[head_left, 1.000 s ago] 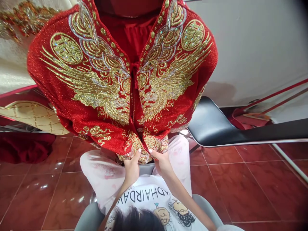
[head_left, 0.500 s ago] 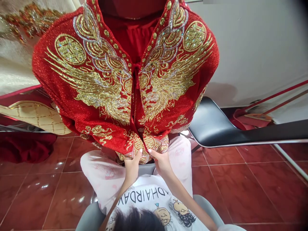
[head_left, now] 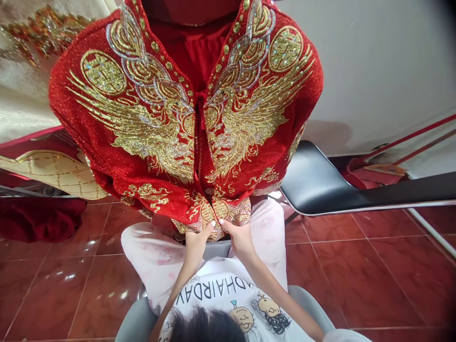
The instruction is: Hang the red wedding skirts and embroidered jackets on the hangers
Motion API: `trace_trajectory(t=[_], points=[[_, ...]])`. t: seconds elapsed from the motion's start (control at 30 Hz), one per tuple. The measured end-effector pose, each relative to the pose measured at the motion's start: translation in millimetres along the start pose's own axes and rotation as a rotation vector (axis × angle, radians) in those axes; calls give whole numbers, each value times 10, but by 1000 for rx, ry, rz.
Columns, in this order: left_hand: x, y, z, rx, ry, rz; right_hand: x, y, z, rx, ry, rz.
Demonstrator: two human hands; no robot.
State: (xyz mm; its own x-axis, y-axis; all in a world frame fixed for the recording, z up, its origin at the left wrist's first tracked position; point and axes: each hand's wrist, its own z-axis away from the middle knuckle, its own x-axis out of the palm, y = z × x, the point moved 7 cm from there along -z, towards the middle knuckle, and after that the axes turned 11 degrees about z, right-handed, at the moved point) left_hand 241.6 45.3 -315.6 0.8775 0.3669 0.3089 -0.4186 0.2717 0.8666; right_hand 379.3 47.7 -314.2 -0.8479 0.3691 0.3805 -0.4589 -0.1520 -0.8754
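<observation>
In front of me stands a red jacket point(head_left: 142, 161) with gold and silver embroidery, its neck open over a red lining. At its lower front, my left hand point(head_left: 197, 241) grips one front edge, thumb on top. My right hand point(head_left: 239, 239) pinches the opposite edge in the same way. Between my thumbs the two edges meet, so the halves of a round gold emblem point(head_left: 214, 212) sit side by side. Higher up, the front stays parted around a red tie point(head_left: 200, 102). The fingers beneath the cloth are hidden.
To the right is a black chair point(head_left: 313, 183) near the grey wall point(head_left: 374, 71). A cream quilted piece point(head_left: 53, 173) and dark red cloth point(head_left: 39, 218) lie at left, below a beaded cream garment point(head_left: 21, 95). Red tiles point(head_left: 342, 275) cover the floor.
My left hand has moved slightly right, and the gap between the jacket's lower front edges has closed. My right hand keeps its pinch almost in place.
</observation>
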Motion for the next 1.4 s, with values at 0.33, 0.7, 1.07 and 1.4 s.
trace_trajectory(t=[0.33,0.7,1.07,1.4], points=[[-6,6,-32,119,-16,173,23,-17,24,0,-12,-40],[-5,-19,-34,141,3,192,20,16,36,24,0,-28],[-11,-49,-59,155,-1,162,79,-23,35,43,-14,-107],[-21,-67,-92,172,17,117,-6,52,-24,108,-48,-1]])
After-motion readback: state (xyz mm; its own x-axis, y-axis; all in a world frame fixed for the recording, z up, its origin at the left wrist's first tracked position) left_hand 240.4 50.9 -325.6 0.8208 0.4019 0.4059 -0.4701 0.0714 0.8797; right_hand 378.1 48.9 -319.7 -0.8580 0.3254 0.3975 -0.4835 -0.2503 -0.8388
